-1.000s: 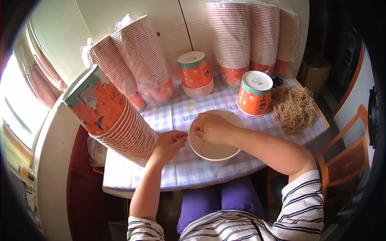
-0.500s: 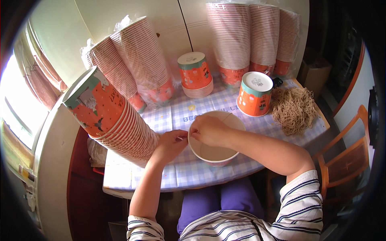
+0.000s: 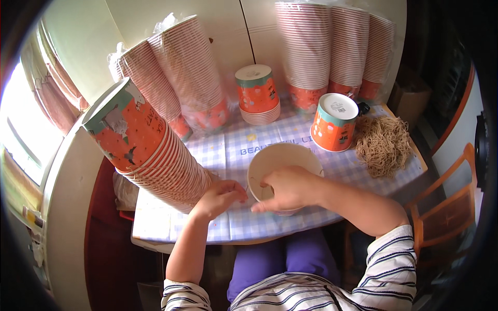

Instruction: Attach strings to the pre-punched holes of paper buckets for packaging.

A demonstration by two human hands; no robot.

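At the centre of the frame an open paper bowl (image 3: 284, 165) stands on the checked tablecloth (image 3: 228, 155). Over its near rim lies the right hand (image 3: 288, 189), fingers curled round the edge and gripping it. Just left of the bowl, the left hand (image 3: 220, 197) has its fingers pinched together near the rim; what they pinch is too small to tell. A leaning stack of orange cups (image 3: 150, 147) fills the left, a heap of rubber bands (image 3: 383, 145) the right.
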